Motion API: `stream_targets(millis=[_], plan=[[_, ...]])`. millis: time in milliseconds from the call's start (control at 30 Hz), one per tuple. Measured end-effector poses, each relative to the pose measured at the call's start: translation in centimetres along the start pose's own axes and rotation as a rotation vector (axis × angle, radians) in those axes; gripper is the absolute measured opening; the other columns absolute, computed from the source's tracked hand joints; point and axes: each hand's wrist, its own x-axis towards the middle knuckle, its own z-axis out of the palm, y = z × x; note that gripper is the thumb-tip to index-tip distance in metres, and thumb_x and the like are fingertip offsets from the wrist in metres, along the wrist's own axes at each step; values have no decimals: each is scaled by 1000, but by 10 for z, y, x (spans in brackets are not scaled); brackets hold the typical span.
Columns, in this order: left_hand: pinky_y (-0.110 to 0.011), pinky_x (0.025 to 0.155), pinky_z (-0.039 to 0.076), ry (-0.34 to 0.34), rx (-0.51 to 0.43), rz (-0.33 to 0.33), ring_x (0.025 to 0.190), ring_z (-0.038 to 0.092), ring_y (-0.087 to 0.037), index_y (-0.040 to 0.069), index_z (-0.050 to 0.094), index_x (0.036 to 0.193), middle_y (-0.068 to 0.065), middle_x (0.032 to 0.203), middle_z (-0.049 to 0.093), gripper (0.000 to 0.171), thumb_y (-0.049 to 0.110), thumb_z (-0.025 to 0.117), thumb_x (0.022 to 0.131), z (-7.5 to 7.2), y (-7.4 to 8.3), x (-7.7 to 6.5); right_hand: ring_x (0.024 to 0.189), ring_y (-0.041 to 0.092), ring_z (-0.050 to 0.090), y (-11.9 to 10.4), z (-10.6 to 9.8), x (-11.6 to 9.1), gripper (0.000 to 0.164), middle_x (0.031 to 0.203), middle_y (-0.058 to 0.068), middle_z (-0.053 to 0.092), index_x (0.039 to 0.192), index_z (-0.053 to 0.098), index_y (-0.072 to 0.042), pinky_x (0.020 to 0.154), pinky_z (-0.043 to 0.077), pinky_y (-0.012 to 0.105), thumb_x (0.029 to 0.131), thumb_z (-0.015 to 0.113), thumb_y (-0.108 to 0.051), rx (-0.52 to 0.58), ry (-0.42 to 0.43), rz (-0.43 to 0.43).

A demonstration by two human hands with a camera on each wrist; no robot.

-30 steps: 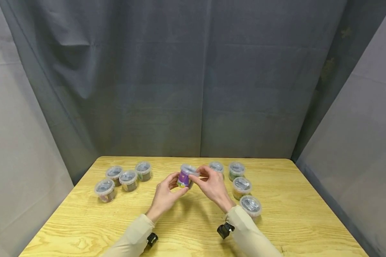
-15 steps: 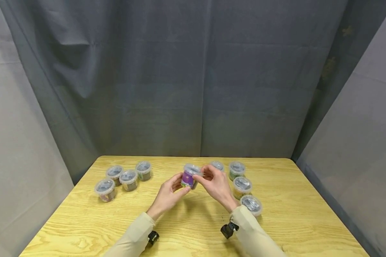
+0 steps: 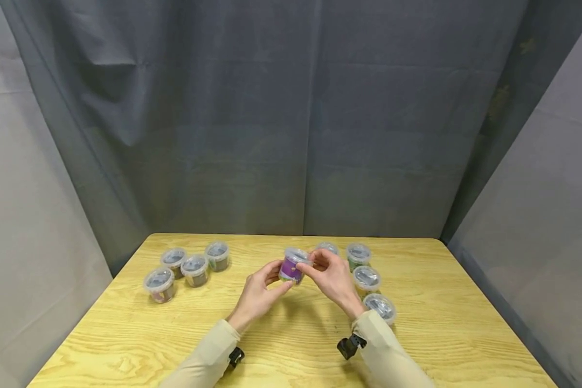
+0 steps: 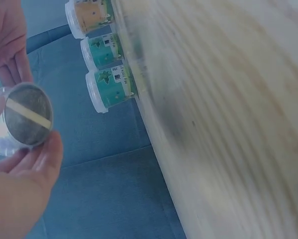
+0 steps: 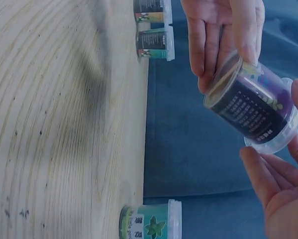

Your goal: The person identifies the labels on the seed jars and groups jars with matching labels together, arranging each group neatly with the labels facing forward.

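Observation:
A small clear plastic tub with a purple label (image 3: 291, 270) and a lid is held above the table, slightly tilted. My left hand (image 3: 258, 293) grips its lower body between thumb and fingers. At the lid rim, my right hand (image 3: 336, 280) pinches with thumb and fingers. In the right wrist view the tub (image 5: 253, 107) shows a dark panel of white print on its side. Its round dark base (image 4: 29, 115) with a pale strip across it faces the left wrist view.
Several lidded tubs (image 3: 194, 270) stand at the table's left. Several more, such as one with a yellowish label (image 3: 366, 281), stand in a curved row at the right, close to the right forearm. A grey curtain (image 3: 223, 134) hangs behind the wooden table (image 3: 126, 345).
Both hands have shifted a little to the right together with the purple-labelled tub. The tub has turned slightly, and both hands have kept their hold. The other tubs stay put.

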Motion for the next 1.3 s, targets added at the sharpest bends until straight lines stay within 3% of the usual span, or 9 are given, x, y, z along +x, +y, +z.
stream_targets(millis=[267,400,600,767,933,1067,1167,1300], plan=[[-46,108,46,-101,-119,-61,127,56,-34,-2,42,143,-23,139,55,58,17,67,94,3,3,3,95,17,72,5,-9,-2,32,98,2,74,89,64,-16,83,59,26,81,79,-43,15,-18,-6],[-48,106,47,-59,-106,-60,123,58,-36,-4,44,141,-25,134,57,58,13,70,91,6,5,2,97,16,71,5,-10,-3,29,99,1,73,91,65,-17,85,59,28,82,78,-42,10,-44,20],[-33,96,55,37,35,3,109,66,-24,5,56,130,-13,121,67,55,21,80,83,13,-3,5,88,14,71,0,-11,-3,30,92,-2,72,91,67,-18,79,60,30,79,81,-41,-59,-36,31],[-34,97,54,-3,51,7,111,66,-24,5,54,133,-13,124,66,57,23,78,85,14,-2,7,90,14,71,3,-17,-1,27,91,-1,71,88,64,-17,80,60,28,81,81,-37,-28,-71,17],[-37,102,51,-92,-9,-34,117,63,-26,5,50,139,-15,131,62,61,28,74,89,14,-2,9,105,23,70,9,-25,0,25,117,8,69,87,63,-15,87,59,32,83,80,-33,28,-135,-8],[-34,102,52,-88,-8,-54,117,63,-25,4,50,139,-15,130,63,63,29,76,87,16,-2,10,108,25,69,10,-28,1,26,128,10,65,88,63,-16,89,59,35,84,78,-36,9,-156,-21],[-34,100,53,-65,6,-54,115,64,-25,3,51,138,-15,128,64,63,28,77,86,18,-3,10,106,24,69,10,-27,1,25,125,8,66,89,63,-17,88,59,35,84,78,-37,-14,-152,-15],[-35,98,54,-36,25,-45,112,66,-24,4,54,134,-14,125,66,60,27,78,84,20,-4,9,103,21,70,10,-24,0,26,107,2,70,88,63,-17,87,59,33,82,79,-36,-35,-136,-3]])
